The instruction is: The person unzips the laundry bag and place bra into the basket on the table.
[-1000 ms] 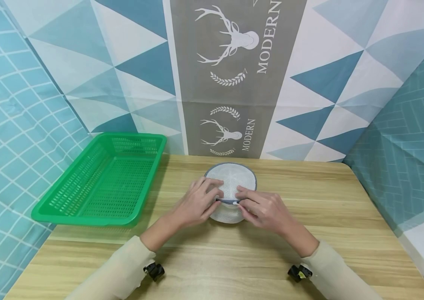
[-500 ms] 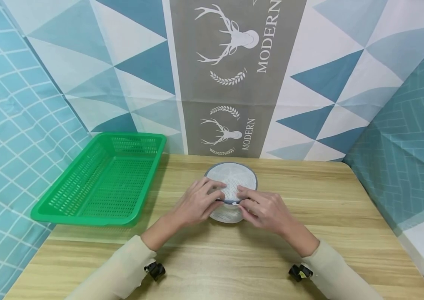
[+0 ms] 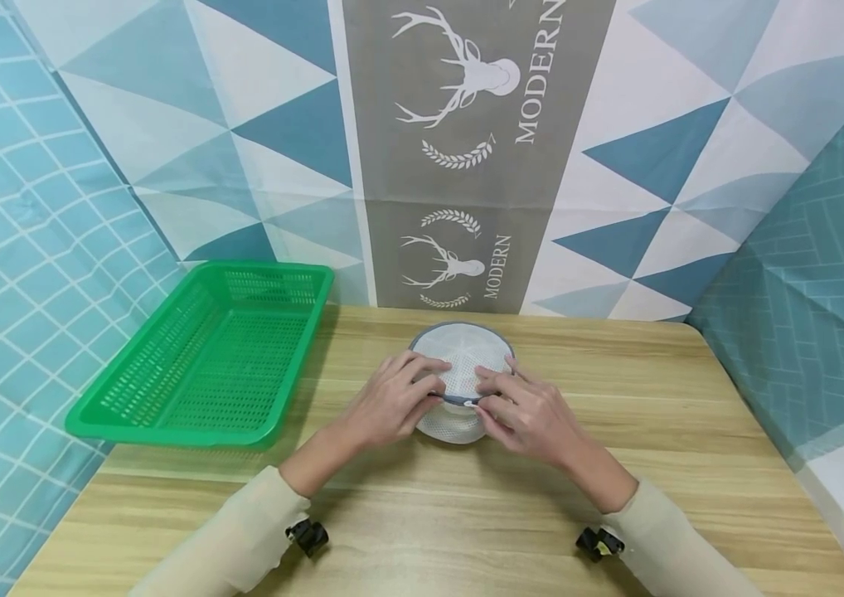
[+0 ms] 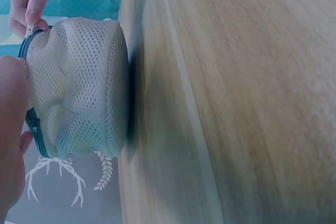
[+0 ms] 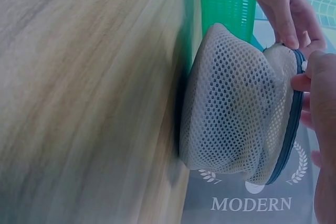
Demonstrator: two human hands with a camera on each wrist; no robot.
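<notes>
One mesh bag stands on the tabletop, its near rim clamped in the grip of left hand, its zipper pull in that of right hand.

Spreading one finger of the right hand away from its neighbours, out at the right side of the blue rim of the white mesh zip bag, unlike half a second earlier; unclear whether touching it. Edging the left hand marginally inward across the bag compared with a second ago. Showing the green plastic basket and deer-print wall covering slightly farther right in the head view than half a second before.
</notes>
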